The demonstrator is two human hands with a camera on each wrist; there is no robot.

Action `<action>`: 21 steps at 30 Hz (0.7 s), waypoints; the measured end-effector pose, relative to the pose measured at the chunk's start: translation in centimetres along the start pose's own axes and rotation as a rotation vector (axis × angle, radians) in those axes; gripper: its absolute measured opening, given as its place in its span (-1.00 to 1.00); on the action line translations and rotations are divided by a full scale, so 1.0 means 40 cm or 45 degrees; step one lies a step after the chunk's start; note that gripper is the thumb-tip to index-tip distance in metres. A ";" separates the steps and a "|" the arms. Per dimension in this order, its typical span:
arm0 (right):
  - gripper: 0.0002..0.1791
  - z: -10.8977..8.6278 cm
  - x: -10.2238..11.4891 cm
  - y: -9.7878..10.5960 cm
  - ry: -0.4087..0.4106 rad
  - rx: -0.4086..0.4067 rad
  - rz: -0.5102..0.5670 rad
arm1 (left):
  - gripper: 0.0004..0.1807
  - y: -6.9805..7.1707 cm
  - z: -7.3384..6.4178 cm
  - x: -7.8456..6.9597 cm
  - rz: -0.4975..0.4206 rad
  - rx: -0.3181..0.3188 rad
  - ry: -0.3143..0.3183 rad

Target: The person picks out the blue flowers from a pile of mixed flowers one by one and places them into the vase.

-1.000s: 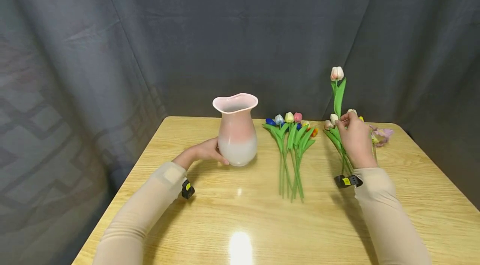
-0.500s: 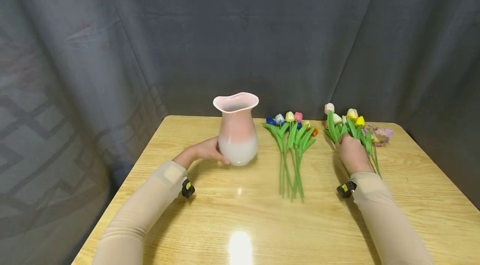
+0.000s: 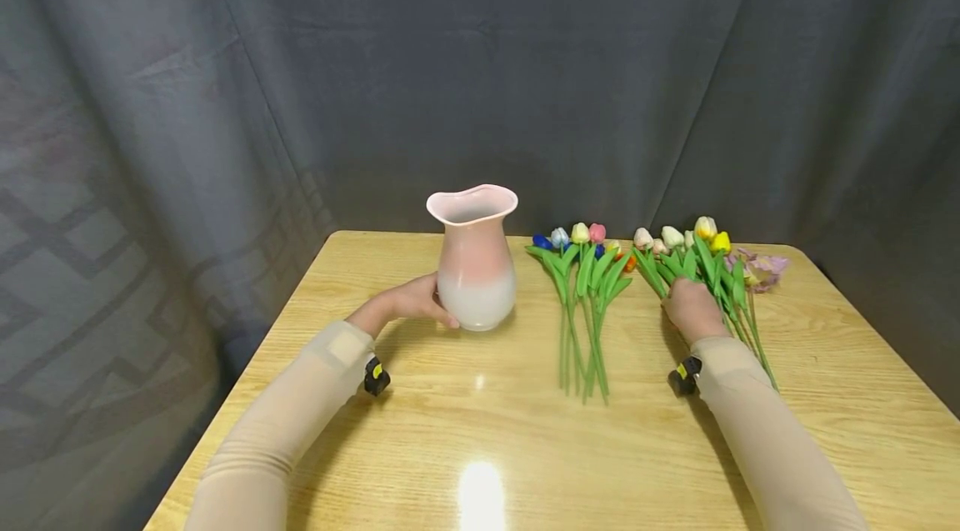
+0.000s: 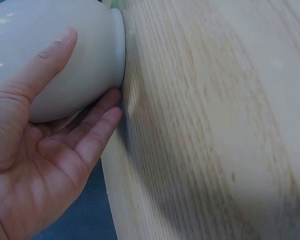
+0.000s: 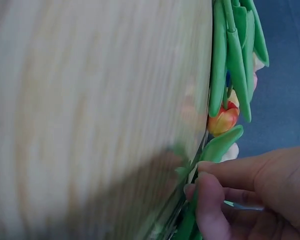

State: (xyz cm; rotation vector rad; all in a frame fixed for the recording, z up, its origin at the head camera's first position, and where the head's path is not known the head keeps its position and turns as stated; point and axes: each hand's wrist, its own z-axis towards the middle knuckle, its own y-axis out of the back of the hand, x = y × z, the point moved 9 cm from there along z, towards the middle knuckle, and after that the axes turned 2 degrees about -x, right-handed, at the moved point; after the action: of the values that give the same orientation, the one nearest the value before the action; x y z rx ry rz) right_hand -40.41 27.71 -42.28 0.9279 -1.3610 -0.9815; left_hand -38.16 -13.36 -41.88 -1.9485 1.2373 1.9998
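Left grip (image 3: 416,299): curved round the lower side of the pink-and-white vase (image 3: 476,273), thumb along its wall. Vase upright on the wood counter (image 3: 375,448). Right of it, apart: first bunch (image 3: 594,277) of tulips lying flat, blue, white, pink, orange heads. Further right: right grip (image 3: 693,310) narrow, pinching a green part of a tulip (image 5: 222,142), leaf or stem unclear, at second bunch (image 3: 708,260), pale and yellow heads. Lilac flower (image 3: 770,268) beside it, far right.

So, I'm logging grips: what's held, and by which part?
Left hand: the vase, by its lower body. Right hand: a tulip, by stem or leaf, unclear which.
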 end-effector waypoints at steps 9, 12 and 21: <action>-0.78 0.000 0.002 0.011 -0.009 0.027 -0.066 | -0.11 0.000 0.002 0.002 0.006 -0.001 0.001; -0.78 -0.003 0.005 0.012 -0.027 0.074 -0.072 | -0.11 -0.001 0.003 0.000 0.005 0.002 -0.004; -0.70 -0.009 0.091 0.009 0.022 0.171 -0.086 | -0.11 -0.001 -0.001 -0.003 -0.003 0.004 -0.029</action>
State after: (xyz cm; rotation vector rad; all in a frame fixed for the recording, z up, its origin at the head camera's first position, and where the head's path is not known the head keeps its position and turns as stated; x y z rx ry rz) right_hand -40.14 24.39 -40.73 1.0867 -1.4021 -0.9393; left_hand -38.11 -13.29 -41.78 -1.9195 1.2314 2.0115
